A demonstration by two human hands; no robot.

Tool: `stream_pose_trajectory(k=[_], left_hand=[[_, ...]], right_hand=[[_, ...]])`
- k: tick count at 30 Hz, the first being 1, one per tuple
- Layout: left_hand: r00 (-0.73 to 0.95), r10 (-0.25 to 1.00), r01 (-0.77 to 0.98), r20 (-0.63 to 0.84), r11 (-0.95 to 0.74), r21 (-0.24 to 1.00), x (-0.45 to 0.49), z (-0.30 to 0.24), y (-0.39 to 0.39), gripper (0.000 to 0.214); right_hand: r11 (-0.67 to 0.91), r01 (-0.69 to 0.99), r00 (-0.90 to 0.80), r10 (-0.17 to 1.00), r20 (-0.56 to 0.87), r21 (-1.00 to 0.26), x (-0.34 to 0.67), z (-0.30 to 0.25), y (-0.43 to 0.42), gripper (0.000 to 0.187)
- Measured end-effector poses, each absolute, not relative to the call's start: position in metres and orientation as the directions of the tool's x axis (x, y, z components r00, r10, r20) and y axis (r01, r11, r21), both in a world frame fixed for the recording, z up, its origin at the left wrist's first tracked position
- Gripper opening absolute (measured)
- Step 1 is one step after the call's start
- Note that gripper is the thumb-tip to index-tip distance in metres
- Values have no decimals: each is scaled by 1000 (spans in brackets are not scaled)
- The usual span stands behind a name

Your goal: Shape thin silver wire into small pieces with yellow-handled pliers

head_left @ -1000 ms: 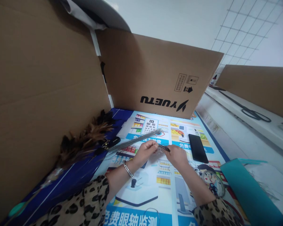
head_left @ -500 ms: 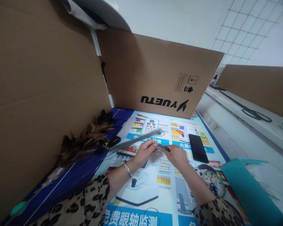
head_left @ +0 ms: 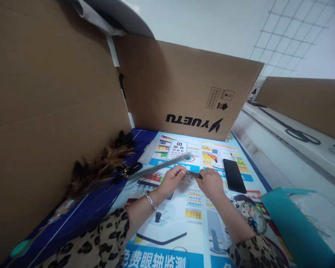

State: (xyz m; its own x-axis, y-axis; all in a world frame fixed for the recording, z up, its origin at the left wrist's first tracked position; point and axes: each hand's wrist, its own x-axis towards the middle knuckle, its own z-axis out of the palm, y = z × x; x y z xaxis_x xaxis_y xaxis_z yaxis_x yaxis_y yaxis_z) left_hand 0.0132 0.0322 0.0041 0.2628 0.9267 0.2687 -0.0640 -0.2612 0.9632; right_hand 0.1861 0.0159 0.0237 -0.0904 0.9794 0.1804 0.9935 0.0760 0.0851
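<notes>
My left hand [head_left: 173, 179] is closed in a pinch near the middle of the table, over a printed poster [head_left: 170, 227]. My right hand [head_left: 210, 182] is closed round a small dark tool [head_left: 194, 174] whose tip meets the left fingertips. What the left fingers pinch is too small to make out; something thin and clear lies just below them. A bundle of thin grey wires [head_left: 159, 167] lies on the poster just beyond my left hand, running up to the right. Both wrists show leopard-print sleeves, and a silver bangle [head_left: 150, 200] circles the left wrist.
Cardboard walls stand at the left [head_left: 50, 111] and at the back [head_left: 184, 85], the back one printed YUETU. A brown feather duster [head_left: 100, 171] lies along the left wall. A black phone [head_left: 233, 175] rests right of my hands. A teal folder [head_left: 293, 227] lies at the lower right.
My right hand has shifted slightly left and up toward the left fingertips with the dark tool. The left hand has stayed where it was.
</notes>
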Motion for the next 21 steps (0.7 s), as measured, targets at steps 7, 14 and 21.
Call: stream_pose_trajectory(k=[7,14,21], left_hand=[[260,931,-46,255,-252,967,13,2,33,24],[260,937,-21,235,-238,971,13,3,33,26],[270,933,-42,239,-236,971,13,4,33,24]], right_hand=[[79,990,-102,975,196,120,187,28,15,31],[73,989,-96,977,188,129,187,26,16,31],[75,988,-98,979,178,132,188,23,16,31]])
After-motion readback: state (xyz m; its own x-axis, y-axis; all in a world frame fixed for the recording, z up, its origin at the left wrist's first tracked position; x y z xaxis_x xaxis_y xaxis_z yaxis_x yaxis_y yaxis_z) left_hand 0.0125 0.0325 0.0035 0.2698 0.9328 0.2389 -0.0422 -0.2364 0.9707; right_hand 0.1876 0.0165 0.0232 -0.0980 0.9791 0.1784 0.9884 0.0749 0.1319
